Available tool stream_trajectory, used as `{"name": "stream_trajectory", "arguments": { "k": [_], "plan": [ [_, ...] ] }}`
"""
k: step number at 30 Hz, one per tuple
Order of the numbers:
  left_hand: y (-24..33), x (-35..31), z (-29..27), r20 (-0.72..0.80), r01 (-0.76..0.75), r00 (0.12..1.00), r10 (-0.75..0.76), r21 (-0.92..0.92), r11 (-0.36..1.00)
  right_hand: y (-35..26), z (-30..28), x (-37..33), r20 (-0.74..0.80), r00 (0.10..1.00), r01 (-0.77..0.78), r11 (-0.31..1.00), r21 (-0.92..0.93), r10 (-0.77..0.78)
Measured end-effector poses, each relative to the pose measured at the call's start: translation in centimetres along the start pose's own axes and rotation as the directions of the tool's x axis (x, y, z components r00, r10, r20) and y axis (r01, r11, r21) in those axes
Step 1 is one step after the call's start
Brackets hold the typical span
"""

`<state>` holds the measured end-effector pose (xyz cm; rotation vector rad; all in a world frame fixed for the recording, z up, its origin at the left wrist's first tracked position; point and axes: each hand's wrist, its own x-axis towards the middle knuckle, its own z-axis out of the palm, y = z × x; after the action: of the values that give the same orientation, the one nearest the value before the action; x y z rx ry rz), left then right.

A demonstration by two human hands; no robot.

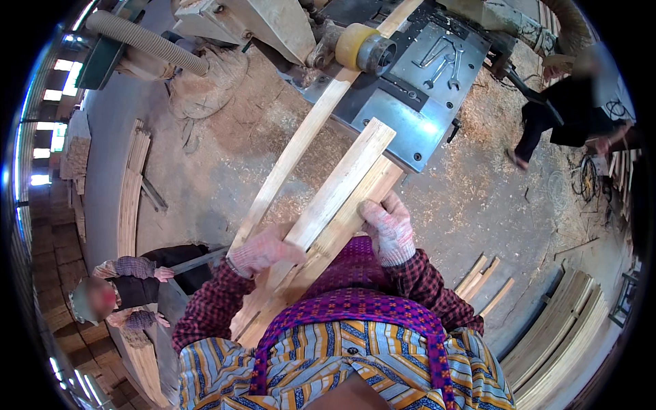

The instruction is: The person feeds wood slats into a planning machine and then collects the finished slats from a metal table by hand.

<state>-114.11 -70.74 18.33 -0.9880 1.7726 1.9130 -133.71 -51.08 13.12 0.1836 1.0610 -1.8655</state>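
Note:
My left hand in a knit work glove grips a pale wooden board near its lower part. The board slants up toward a steel machine table. My right hand, also gloved, presses on a second board lying under and beside the first. Another long thin board runs from below my left hand up under a yellow feed roller on the machine. More boards are stacked below my hands, partly hidden by my chest.
Sawdust covers the concrete floor. A crouching person is at lower left; another person bends at upper right. Board stacks lie at lower right, others at left. A ribbed dust hose runs at top left. Wrenches rest on the machine.

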Motion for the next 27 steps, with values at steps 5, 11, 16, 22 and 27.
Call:
{"name": "stream_trajectory", "arguments": {
  "k": [5,11,16,22,27],
  "plan": [
    [3.0,-4.3,-0.1,0.104,0.105,0.990,-0.092,-0.134,0.985,-4.3,1.8,-2.0,0.103,0.989,0.105,0.994,0.017,-0.106],
    [4.0,-7.0,-0.5,0.129,0.100,0.988,-0.082,-0.141,0.985,-5.6,3.4,-2.8,0.131,0.975,0.175,0.983,0.062,-0.182],
    [4.0,-7.6,-0.1,0.088,0.130,0.989,-0.118,-0.145,0.981,-4.8,3.2,-2.1,0.118,0.973,0.185,0.977,0.104,-0.197],
    [4.6,-7.6,0.1,0.028,0.170,0.985,-0.168,-0.122,0.978,-4.5,3.2,-1.8,0.076,0.975,0.210,0.978,0.008,-0.210],
    [1.9,-7.8,-1.1,0.094,0.113,0.991,-0.098,-0.162,0.980,-5.0,3.8,-1.8,0.074,0.978,0.195,0.980,0.041,-0.197]
  ]
}}
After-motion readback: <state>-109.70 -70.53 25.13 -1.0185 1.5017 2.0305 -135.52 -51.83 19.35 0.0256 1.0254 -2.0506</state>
